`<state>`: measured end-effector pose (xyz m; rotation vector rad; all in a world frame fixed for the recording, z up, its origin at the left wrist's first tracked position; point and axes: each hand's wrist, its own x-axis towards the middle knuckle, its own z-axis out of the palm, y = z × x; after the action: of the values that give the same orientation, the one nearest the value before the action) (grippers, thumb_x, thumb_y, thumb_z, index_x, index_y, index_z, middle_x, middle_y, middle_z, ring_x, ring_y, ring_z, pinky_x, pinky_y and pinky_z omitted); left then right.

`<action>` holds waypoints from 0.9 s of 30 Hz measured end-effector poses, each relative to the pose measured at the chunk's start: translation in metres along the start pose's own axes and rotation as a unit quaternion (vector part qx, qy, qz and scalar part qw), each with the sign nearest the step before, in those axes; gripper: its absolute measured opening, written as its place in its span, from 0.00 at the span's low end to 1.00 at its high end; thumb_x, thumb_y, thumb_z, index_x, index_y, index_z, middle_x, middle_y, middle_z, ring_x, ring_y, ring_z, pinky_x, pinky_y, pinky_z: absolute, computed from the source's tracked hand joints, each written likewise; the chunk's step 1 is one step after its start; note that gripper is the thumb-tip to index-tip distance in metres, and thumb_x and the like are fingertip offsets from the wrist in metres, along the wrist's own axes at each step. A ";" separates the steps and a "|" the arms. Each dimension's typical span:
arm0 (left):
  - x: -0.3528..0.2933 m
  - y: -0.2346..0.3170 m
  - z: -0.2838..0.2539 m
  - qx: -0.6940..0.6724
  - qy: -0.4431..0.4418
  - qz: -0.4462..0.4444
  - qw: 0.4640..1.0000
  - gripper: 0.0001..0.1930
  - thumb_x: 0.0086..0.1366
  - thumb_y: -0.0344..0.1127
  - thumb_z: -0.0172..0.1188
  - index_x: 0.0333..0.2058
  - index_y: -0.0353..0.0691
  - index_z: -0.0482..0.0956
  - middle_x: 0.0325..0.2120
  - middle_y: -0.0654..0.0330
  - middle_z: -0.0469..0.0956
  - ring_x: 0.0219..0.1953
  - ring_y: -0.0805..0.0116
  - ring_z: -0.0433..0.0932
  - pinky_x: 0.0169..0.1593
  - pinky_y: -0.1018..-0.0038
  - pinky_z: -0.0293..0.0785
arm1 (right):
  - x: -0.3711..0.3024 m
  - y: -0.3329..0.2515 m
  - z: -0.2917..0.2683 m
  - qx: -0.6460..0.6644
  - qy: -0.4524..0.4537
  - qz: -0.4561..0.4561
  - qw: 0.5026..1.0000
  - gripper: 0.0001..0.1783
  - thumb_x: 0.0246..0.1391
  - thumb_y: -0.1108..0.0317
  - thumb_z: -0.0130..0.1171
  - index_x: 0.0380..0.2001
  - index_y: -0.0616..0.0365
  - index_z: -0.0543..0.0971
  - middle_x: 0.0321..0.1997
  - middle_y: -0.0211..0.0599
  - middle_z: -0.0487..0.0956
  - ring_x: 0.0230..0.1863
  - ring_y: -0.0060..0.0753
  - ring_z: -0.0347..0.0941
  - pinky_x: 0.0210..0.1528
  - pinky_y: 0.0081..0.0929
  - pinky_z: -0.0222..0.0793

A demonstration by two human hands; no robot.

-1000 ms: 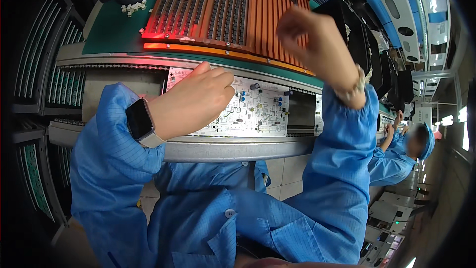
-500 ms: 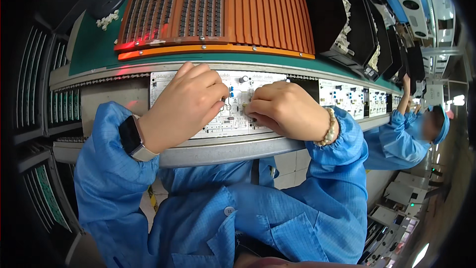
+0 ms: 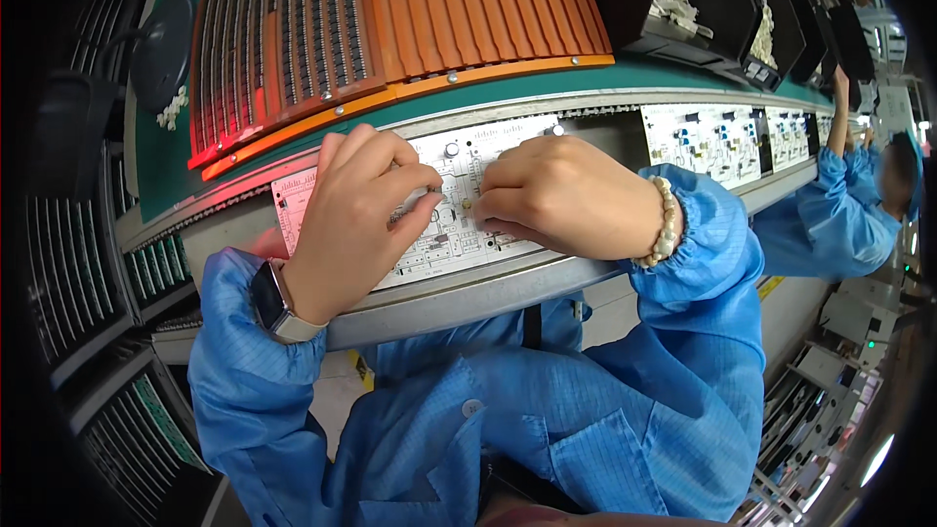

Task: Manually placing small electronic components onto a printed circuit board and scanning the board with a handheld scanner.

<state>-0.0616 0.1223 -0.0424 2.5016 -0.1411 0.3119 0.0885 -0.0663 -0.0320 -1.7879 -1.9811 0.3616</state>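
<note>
Along the near grey metal conveyor rail [image 3: 459, 298] lies a white printed circuit board [image 3: 444, 234], where the left hand [image 3: 356, 224] and right hand [image 3: 566, 197] rest curled, fingertips pressing small components, below far orange ribbed trays [image 3: 468, 10].

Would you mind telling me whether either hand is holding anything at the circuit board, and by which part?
It cannot be told. The left hand and right hand rest curled on the white circuit board, fingertips together, hiding anything pinched between them.
</note>
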 end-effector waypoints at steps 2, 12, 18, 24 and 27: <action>0.001 0.002 0.001 -0.008 0.018 0.002 1.000 0.09 0.52 0.27 0.70 0.33 0.40 0.81 0.32 0.63 0.73 0.39 0.62 0.71 0.44 0.66 0.61 | 0.000 0.002 0.000 0.000 -0.010 -0.007 1.000 0.09 0.45 0.71 0.68 0.30 0.61 0.81 0.29 0.38 0.77 0.33 0.43 0.78 0.35 0.36 0.76; 0.004 0.010 0.014 -0.006 0.009 -0.013 1.000 0.08 0.52 0.28 0.71 0.32 0.40 0.84 0.29 0.64 0.72 0.38 0.63 0.71 0.45 0.66 0.60 | -0.003 0.011 -0.020 0.128 -0.003 0.061 0.990 0.08 0.51 0.72 0.64 0.31 0.59 0.74 0.27 0.41 0.76 0.29 0.44 0.78 0.32 0.33 0.74; 0.003 0.013 0.013 0.003 0.006 -0.042 0.999 0.08 0.51 0.30 0.72 0.31 0.41 0.85 0.27 0.64 0.71 0.36 0.64 0.70 0.42 0.68 0.59 | 0.001 0.015 -0.014 0.143 0.057 0.015 0.988 0.07 0.53 0.73 0.63 0.33 0.61 0.75 0.32 0.40 0.76 0.31 0.43 0.77 0.34 0.35 0.74; 0.005 0.018 0.013 0.047 0.001 -0.019 0.999 0.09 0.51 0.30 0.72 0.32 0.41 0.83 0.29 0.64 0.72 0.37 0.63 0.70 0.44 0.66 0.58 | -0.001 0.019 -0.006 0.144 0.082 -0.014 0.986 0.08 0.54 0.71 0.65 0.36 0.60 0.77 0.36 0.41 0.76 0.34 0.45 0.77 0.37 0.38 0.74; 0.007 0.024 0.009 0.086 -0.012 -0.003 0.996 0.10 0.51 0.29 0.70 0.34 0.40 0.81 0.31 0.63 0.72 0.39 0.63 0.71 0.46 0.64 0.58 | 0.001 0.019 -0.004 0.151 0.085 -0.014 0.985 0.09 0.53 0.69 0.66 0.35 0.60 0.78 0.34 0.41 0.76 0.34 0.46 0.77 0.37 0.38 0.74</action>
<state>-0.0571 0.0977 -0.0342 2.6768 -0.1219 0.3031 0.1074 -0.0629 -0.0370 -1.5451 -1.7293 0.4577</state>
